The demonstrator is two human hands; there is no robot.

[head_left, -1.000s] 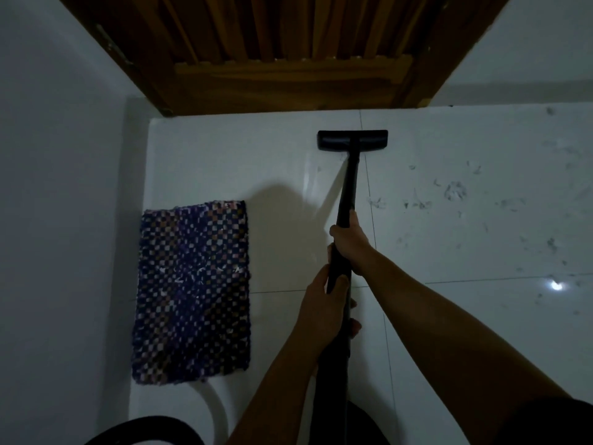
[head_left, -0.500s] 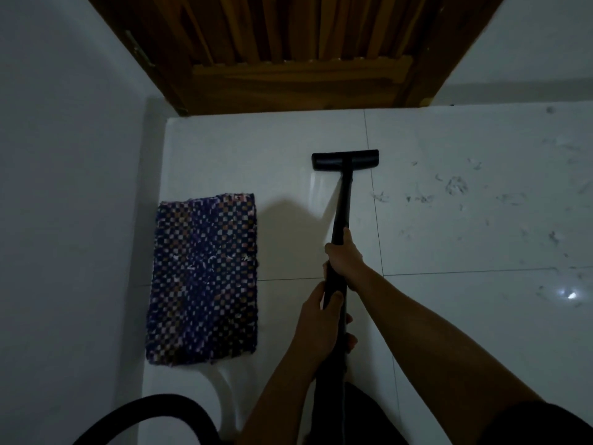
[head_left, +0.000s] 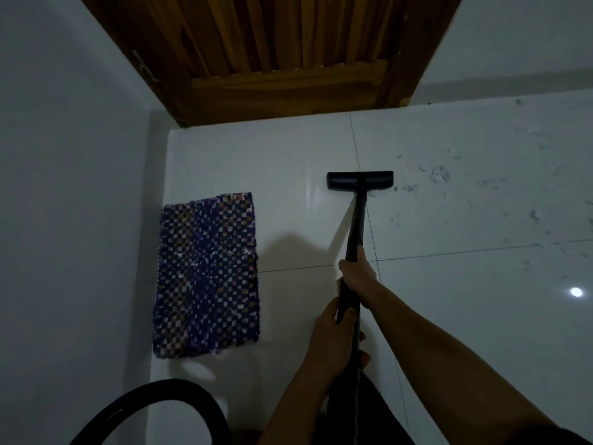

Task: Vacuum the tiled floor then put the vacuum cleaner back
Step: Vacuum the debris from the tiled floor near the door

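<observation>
A black vacuum wand [head_left: 358,224] runs from my hands down to a flat black floor nozzle [head_left: 359,180] resting on the white tiled floor [head_left: 465,300]. My right hand [head_left: 357,274] is wrapped around the wand higher up its length. My left hand [head_left: 335,337] grips the wand just behind it, nearer my body. Dust and hair scraps [head_left: 439,175] lie scattered on the tiles to the right of the nozzle. A black hose [head_left: 179,388] arcs across the bottom left.
A purple checkered mat [head_left: 207,274] lies on the floor left of the wand, near the white wall [head_left: 70,220]. A wooden door [head_left: 282,56] closes the far side. A light glint [head_left: 576,292] shows on the right tiles.
The nozzle has been pulled back from near the door toward me across the tile. Both hands kept their grip on the wand.
</observation>
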